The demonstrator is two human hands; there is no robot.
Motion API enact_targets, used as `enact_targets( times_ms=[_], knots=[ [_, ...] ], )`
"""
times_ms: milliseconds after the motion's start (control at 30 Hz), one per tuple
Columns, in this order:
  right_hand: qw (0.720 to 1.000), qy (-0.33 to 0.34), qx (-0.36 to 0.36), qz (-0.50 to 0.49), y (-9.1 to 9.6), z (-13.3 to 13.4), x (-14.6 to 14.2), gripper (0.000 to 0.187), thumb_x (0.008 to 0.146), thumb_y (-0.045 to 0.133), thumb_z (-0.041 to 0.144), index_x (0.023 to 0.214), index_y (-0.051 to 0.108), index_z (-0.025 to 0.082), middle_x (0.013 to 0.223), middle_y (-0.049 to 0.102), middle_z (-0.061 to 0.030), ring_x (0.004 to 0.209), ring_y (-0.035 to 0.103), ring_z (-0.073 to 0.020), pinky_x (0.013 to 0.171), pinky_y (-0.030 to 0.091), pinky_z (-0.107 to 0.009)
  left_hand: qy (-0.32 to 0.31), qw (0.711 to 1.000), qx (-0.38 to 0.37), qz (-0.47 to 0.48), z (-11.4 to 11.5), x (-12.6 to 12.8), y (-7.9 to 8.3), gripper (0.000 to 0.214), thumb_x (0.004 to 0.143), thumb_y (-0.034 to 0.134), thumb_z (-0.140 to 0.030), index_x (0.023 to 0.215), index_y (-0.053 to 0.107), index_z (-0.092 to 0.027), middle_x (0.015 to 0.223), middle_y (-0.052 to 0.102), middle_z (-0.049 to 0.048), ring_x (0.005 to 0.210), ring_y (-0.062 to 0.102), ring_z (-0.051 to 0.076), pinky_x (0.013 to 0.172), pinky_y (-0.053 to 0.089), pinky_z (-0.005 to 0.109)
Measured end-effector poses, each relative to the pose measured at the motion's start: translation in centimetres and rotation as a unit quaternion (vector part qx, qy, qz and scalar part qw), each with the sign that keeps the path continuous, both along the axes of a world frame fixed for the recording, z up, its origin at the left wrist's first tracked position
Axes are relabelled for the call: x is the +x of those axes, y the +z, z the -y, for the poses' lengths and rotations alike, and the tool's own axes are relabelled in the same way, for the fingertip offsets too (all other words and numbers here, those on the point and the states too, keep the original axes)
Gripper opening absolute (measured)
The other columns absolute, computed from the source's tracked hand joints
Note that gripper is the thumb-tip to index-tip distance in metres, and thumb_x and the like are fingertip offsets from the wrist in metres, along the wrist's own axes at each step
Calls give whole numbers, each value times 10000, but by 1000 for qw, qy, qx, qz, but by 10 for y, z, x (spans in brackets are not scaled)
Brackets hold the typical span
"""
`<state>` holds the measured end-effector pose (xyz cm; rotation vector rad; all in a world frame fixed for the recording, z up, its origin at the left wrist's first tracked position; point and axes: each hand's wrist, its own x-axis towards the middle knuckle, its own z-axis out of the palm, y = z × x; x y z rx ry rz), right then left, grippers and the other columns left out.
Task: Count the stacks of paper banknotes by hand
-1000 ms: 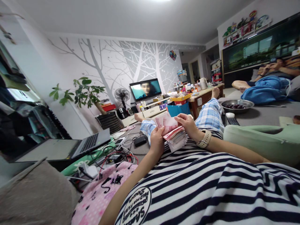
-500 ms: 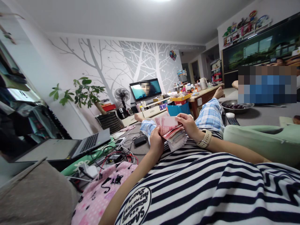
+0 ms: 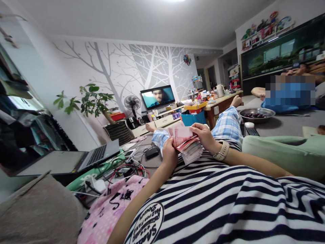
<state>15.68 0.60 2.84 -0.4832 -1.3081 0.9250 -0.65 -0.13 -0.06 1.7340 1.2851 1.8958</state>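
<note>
A thick stack of reddish banknotes is folded over above my lap. My left hand is closed round its left side, with the thumb on top. Pinched at the upper right corner by my right hand is a pink banknote, which stands up at the back of the stack. A pale watch sits on my right wrist. My fingers partly hide the notes' edges, and their lower part fans out toward my striped shirt.
To the left lie an open laptop, tangled cables and a black box. A metal bowl of dark fruit, a remote control and a green cushion are on the right. Another person reclines beyond the bowl.
My hands and the banknotes stay almost still. The other person at the right has shifted slightly.
</note>
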Motion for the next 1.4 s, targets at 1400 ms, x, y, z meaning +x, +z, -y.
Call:
enact_targets(
  times_ms=[1400],
  knots=[
    [1000,14,20,-1,-1,3,0,292,673,683,437,631,563,174,552,440,44,518,374,-89,485,296,-232,-38,998,-40,19,30,13,21,218,761,493,-148,569,572,-213,691,581,54,718,488,197,727,425,315]
  ],
)
